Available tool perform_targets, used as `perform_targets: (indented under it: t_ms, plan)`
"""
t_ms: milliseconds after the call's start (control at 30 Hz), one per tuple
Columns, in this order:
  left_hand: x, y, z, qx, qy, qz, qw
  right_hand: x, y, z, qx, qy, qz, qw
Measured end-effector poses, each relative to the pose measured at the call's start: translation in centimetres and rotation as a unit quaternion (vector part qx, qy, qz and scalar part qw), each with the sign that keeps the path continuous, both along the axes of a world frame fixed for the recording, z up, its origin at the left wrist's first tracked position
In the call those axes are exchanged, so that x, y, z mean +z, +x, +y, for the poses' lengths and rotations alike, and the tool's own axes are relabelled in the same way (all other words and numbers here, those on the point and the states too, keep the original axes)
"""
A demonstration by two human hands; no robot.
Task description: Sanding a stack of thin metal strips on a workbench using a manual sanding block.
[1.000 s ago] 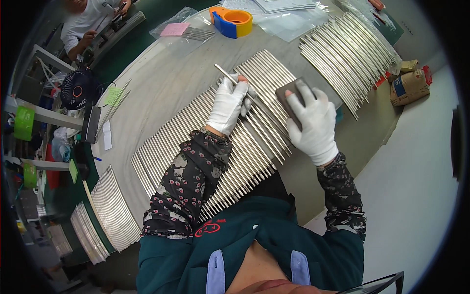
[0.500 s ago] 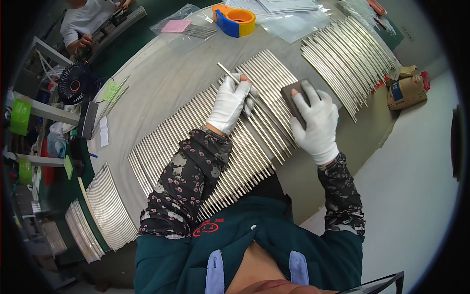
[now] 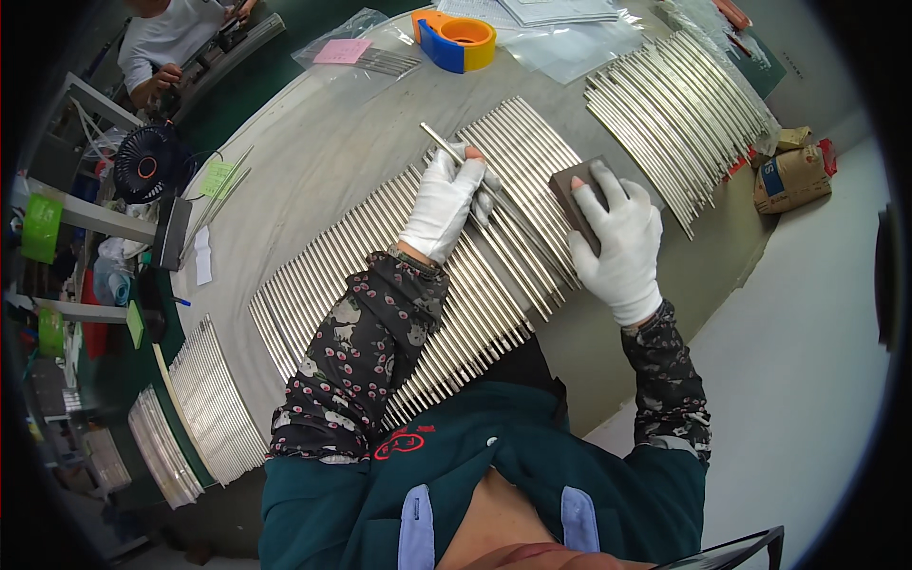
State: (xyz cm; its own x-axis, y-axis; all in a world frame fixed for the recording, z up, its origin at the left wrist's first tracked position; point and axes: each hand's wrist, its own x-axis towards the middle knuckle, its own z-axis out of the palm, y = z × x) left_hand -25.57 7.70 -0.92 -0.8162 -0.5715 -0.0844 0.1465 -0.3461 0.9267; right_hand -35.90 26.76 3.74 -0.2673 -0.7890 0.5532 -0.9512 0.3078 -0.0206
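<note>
Many slim, shiny metal rods [image 3: 328, 249] lie side by side in a wide row across the worktable [image 3: 313, 142]. My left hand [image 3: 444, 204], in a white glove with bare fingertips, is closed around one metal rod [image 3: 438, 139], whose far end sticks out past the fingers. Several loose rods [image 3: 525, 255] lie slanted between my hands. A dark grey-brown rectangular block [image 3: 570, 193] is gripped from above by my gloved right hand [image 3: 618, 237], at the right edge of another group of rods [image 3: 521, 142]. The block's underside is hidden.
More rods [image 3: 674, 119] lie in a stack at the right. An orange and blue tape dispenser [image 3: 456, 40] stands at the back near papers and plastic bags. To the left are a small black fan [image 3: 144, 163] and further rod bundles [image 3: 217, 399]. A co-worker [image 3: 171, 43] sits far left.
My right hand has shifted slightly to the right with the block. My left hand stays almost still on the rod.
</note>
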Motion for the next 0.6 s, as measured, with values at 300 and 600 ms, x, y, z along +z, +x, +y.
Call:
perform_targets:
  t_ms: [300, 600]
  plan:
    - [0.6, 0.1, 0.2, 0.006, 0.007, -0.002, 1.000, 1.2, 1.6, -0.5, 0.098, -0.014, -0.035, 0.994]
    - [0.7, -0.1, 0.3, 0.025, -0.017, -0.017, 0.999, 0.2, 2.3, -1.5, 0.116, 0.007, -0.042, 0.992]
